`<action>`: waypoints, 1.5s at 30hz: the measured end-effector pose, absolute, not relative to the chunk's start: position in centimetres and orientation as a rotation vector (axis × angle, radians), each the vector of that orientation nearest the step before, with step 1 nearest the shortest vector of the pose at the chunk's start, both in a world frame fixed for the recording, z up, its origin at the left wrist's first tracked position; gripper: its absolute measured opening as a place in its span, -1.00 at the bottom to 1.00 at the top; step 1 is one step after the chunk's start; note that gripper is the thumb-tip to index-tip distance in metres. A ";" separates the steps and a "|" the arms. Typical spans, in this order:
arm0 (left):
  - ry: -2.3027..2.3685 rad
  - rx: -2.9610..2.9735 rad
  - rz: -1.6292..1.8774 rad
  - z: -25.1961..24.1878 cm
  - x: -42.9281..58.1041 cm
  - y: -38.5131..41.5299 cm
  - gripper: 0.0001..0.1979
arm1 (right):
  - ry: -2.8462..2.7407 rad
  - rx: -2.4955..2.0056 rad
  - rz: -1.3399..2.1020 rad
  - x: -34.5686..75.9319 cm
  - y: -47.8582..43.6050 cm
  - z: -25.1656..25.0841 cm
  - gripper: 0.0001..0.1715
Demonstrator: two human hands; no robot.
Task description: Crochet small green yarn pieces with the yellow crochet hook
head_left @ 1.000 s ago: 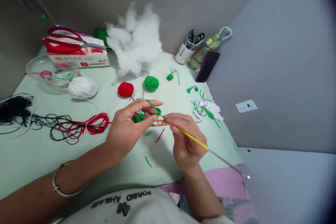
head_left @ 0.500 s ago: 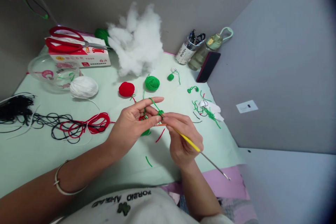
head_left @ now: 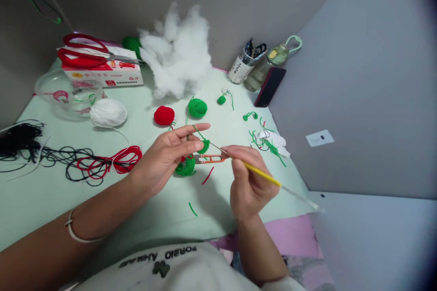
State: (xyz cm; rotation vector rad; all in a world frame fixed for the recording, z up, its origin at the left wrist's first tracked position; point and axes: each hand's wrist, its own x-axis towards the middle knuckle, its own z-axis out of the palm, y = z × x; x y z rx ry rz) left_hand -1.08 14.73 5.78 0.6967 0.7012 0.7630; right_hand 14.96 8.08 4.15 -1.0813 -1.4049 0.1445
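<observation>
My left hand pinches a small green crochet piece between thumb and fingers, with green yarn running over its raised index finger. My right hand grips a crochet hook by its yellow handle; the thin metal shaft reaches left to the green piece. Whether the hook tip sits in a loop is too small to tell. Under the hands lie orange thread snips and a green yarn bundle, partly covered by my left hand. The green yarn ball and red yarn ball rest just beyond.
White stuffing is heaped at the back. Red scissors lie on a box beside a clear plastic tub. White yarn and tangled cords spread left. A bottle, pen cup and phone stand right.
My right hand has moved right and slightly down with the crochet hook, away from my left fingers. More of the green piece and the orange snips now shows.
</observation>
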 end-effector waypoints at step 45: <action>0.589 0.829 0.855 7.6 1.9 0.0 -0.33 | -1.114 -0.918 0.317 15.4 -4.3 4.4 -0.80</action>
